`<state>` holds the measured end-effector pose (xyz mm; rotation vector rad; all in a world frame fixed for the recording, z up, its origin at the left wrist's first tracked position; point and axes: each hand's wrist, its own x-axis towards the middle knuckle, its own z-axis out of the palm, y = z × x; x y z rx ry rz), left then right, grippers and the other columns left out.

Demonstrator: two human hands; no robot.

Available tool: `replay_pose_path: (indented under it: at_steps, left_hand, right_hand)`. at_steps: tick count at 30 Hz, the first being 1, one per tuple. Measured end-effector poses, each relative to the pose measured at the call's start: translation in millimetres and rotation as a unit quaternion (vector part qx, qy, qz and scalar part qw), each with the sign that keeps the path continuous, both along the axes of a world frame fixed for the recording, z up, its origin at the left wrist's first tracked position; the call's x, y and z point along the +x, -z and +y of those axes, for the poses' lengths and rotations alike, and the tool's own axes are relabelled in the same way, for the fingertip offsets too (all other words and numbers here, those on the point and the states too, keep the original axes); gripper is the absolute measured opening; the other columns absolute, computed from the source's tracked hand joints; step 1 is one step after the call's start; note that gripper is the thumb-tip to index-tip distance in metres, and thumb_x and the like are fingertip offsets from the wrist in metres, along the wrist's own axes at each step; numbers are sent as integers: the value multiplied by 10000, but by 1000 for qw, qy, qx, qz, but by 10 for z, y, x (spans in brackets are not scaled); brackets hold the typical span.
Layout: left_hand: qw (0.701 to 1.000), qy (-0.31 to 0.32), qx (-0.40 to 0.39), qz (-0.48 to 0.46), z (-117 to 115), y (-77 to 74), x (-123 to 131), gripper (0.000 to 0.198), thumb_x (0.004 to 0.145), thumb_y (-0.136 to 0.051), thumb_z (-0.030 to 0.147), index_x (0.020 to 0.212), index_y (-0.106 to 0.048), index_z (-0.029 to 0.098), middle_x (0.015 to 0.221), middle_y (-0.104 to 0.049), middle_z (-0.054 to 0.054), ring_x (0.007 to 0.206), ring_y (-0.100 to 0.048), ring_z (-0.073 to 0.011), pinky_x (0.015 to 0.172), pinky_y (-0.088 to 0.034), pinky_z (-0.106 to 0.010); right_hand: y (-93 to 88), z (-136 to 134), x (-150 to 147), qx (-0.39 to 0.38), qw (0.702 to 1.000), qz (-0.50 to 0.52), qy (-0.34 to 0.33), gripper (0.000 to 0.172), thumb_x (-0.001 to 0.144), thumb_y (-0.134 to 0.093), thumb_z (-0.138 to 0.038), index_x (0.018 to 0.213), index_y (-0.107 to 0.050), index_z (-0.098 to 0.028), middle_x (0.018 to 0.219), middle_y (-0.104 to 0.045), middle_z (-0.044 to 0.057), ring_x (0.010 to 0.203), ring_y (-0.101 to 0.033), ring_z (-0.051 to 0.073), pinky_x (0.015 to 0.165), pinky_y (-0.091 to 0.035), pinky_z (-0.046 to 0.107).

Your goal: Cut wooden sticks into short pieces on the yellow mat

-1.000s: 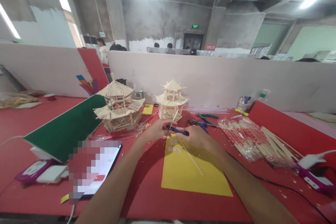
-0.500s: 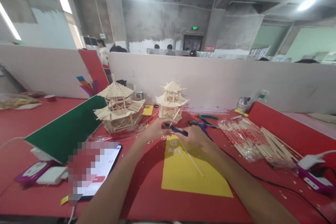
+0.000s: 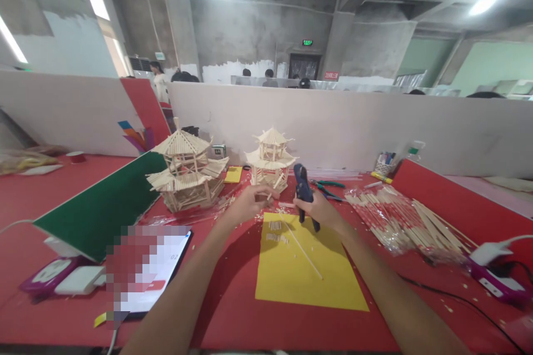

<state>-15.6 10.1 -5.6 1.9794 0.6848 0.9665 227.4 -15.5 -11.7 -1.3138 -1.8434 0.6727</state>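
Observation:
Upright in my right hand (image 3: 318, 208) is a dark blue glue gun (image 3: 305, 191), gripped above the top edge of a yellow sheet (image 3: 308, 283). My left hand (image 3: 250, 202) pinches a thin wooden stick (image 3: 273, 193), held just in front of the smaller pagoda model (image 3: 272, 158). Several short cut pieces (image 3: 275, 237) lie in rows on the sheet, and a long thin stick (image 3: 306, 255) slants across it. A larger stick pagoda (image 3: 187, 172) stands to the left of my left hand.
Pliers with teal handles (image 3: 333, 183) lie right of the glue gun. Bagged sticks (image 3: 391, 216) cover the right side, near a power strip (image 3: 497, 283). A phone (image 3: 179, 255) lies left by a green divider (image 3: 104, 205). A black cord (image 3: 449, 293) crosses the table.
The blue-handled tool that was between my hands has gone from there. My right hand has moved right and now holds the glue gun upright. My left hand stays nearly in place.

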Motion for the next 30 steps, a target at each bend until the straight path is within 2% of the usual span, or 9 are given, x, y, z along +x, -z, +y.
replay_pose_path:
  at_steps: [3,6,11,13,15,17,20,24,30]
  left_hand:
    - [996,72,-29,37,-16,111,99,294,787,-552,77,1028,-708,144,1098,-681,-88,763,-687,-132,711,-556,-249]
    - [993,102,-42,49,-35,190,185,309,767,-524,46,1001,-701,144,1046,-674,-74,775,-687,-133,721,-561,-248]
    - [990,115,-54,64,-58,202,174,335,789,-541,85,1095,-652,161,1124,-642,-91,810,-685,-144,725,-561,-263]
    - [992,87,-59,66,-37,216,128,432,791,-561,112,1217,-586,185,1162,-621,-97,780,-679,-134,701,-556,-264]
    - [995,7,-39,91,11,250,78,469,771,-595,135,1236,-561,181,1059,-639,-78,705,-652,-125,634,-526,-246]
    - [983,-81,5,166,71,292,36,326,735,-635,153,1061,-645,149,869,-660,-49,667,-620,-139,587,-474,-229]
    - [956,-146,47,250,137,341,6,102,732,-659,216,795,-700,148,718,-675,-46,652,-615,-170,574,-424,-234]
    - [948,-142,39,282,153,376,21,201,773,-633,306,667,-707,152,626,-677,-52,603,-616,-179,561,-407,-240]
    - [954,-124,9,273,137,407,41,195,785,-587,269,708,-712,142,581,-663,-44,558,-610,-165,535,-411,-227]
  right_hand:
    - [-9,-26,-138,8,987,158,-14,266,769,-662,-430,863,-636,-183,814,-691,46,759,-651,207,696,-524,309]
    - [53,-15,-245,6,971,238,-31,234,723,-712,-394,822,-631,-198,819,-702,37,748,-662,205,718,-543,325]
    - [206,91,-297,15,952,302,49,276,657,-771,-396,754,-610,-193,709,-662,14,653,-631,187,687,-541,332]
    - [207,115,-275,20,939,333,83,324,617,-799,-415,745,-595,-198,687,-641,0,626,-613,184,649,-540,333]
    - [171,119,-231,26,930,352,97,361,587,-820,-427,752,-591,-202,698,-642,-3,644,-615,191,648,-541,339]
    - [122,115,-178,32,930,353,102,369,579,-826,-430,761,-597,-204,717,-657,6,680,-626,205,683,-540,349]
    - [77,110,-122,40,935,335,108,338,600,-806,-426,745,-601,-201,740,-677,27,743,-643,225,740,-527,359]
    - [76,109,-130,49,938,329,100,305,627,-777,-414,744,-593,-200,745,-675,30,748,-645,221,753,-517,356]
    - [89,100,-176,44,928,362,74,323,620,-788,-366,812,-586,-204,732,-636,9,714,-634,209,693,-531,341]
